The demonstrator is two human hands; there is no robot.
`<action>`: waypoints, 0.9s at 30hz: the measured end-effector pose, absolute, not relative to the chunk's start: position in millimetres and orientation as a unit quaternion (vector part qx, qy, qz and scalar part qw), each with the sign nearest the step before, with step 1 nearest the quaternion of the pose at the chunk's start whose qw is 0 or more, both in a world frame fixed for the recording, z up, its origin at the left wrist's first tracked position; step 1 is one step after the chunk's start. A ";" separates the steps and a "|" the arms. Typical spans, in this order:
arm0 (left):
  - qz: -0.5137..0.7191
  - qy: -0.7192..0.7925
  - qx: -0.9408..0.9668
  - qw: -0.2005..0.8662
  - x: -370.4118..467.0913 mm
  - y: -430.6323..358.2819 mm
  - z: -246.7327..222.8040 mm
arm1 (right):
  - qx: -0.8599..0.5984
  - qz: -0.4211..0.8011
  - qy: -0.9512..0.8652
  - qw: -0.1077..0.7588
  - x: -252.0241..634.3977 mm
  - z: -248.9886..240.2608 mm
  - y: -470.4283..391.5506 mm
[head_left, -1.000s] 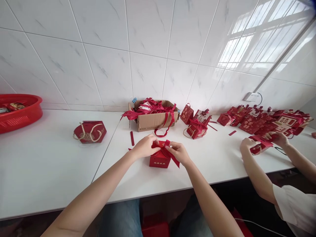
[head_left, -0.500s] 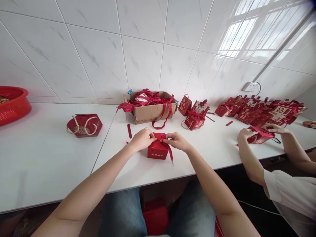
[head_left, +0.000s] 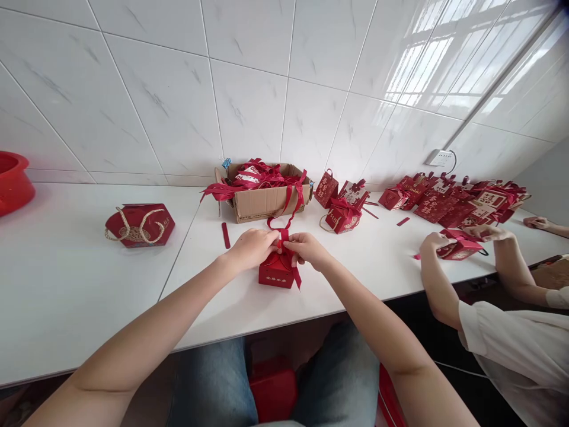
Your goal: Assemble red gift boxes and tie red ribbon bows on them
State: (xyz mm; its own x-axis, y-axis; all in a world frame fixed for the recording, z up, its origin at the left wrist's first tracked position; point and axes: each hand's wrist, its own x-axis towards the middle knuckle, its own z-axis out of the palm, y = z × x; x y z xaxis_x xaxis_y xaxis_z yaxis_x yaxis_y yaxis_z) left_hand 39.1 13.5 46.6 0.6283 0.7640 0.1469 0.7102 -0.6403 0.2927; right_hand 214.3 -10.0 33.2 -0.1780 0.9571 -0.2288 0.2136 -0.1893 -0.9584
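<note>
A small red gift box (head_left: 275,277) with gold lettering stands on the white table in front of me. Over its top runs a dark red ribbon (head_left: 296,277), one tail hanging down the right side. My left hand (head_left: 256,246) pinches the ribbon from the left, above the lid. From the right, my right hand (head_left: 306,248) has its fingers closed on the same ribbon, close to the left fingertips. A short ribbon loop sticks up between the two hands. The fingers partly hide the crossing of the ribbon.
Behind the hands stands a cardboard box (head_left: 267,203) of red ribbons. A red box with rope handles (head_left: 141,226) lies left; a red basket (head_left: 13,184) is farther left. Finished-looking red boxes (head_left: 344,214) stand right. A co-worker's hands (head_left: 489,233) hold another red box (head_left: 460,246).
My hands have drawn closer together over the box, and a ribbon loop now stands up between them. The whole view has shifted slightly, moving things leftward.
</note>
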 end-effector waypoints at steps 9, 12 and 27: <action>0.095 0.329 0.895 0.286 35.5 37.3 101.0 | -0.582 0.472 -0.578 0.325 205.3 32.5 -12.5; 0.097 0.298 0.898 0.309 53.2 48.7 100.3 | -0.557 0.449 -0.616 0.330 207.2 31.4 -19.1; 0.272 0.371 0.796 0.394 27.7 25.3 32.3 | -0.540 0.378 -0.611 0.439 202.2 4.6 -27.3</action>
